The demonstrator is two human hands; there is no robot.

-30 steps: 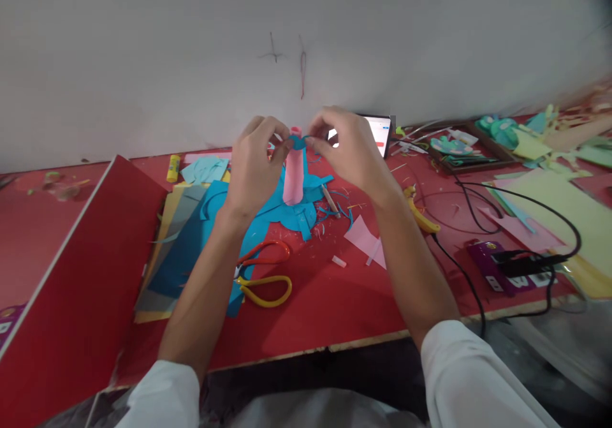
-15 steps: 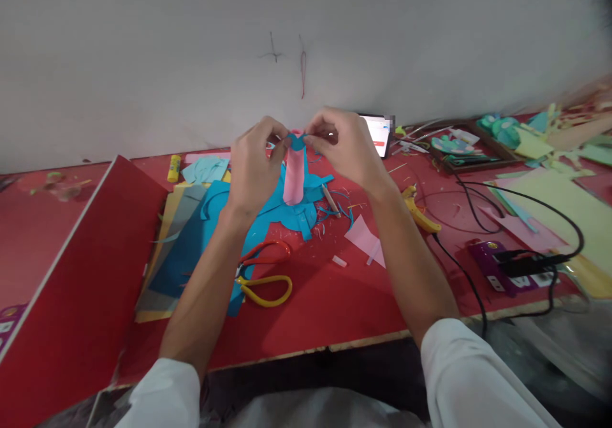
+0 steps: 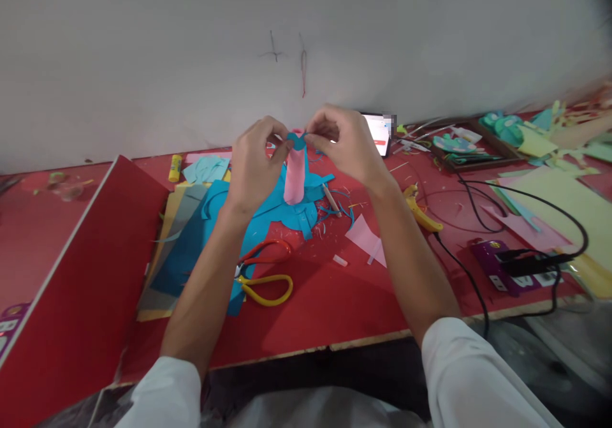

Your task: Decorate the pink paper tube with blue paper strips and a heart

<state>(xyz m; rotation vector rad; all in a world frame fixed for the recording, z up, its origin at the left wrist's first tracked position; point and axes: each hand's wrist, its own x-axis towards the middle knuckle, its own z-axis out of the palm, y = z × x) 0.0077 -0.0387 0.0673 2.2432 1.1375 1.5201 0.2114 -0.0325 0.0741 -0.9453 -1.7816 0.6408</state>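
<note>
Between my two hands is a small blue paper piece (image 3: 297, 141), pinched at its left end by my left hand (image 3: 258, 163) and at its right end by my right hand (image 3: 340, 140). Just below and behind it stands a pink paper tube (image 3: 294, 182), its upper part partly covered by the blue piece. The tube is among blue paper cutouts (image 3: 272, 211) on the red table. Scissors (image 3: 265, 281) with one red and one yellow handle lie nearer to me, partly over blue paper. Whether the blue piece touches the tube I cannot tell.
A red upright board (image 3: 90, 275) stands at left. A yellow glue stick (image 3: 174, 168) is behind the paper stack. To the right lie a yellow glue gun (image 3: 421, 212), a purple power strip (image 3: 507, 265) with black cables, and a lit phone (image 3: 377, 136). Another person's arm (image 3: 586, 131) shows far right.
Both hands keep their pinch on the blue paper piece, with only a very slight shift of the fingers. The whole view has moved a little; the things on the table stay put.
</note>
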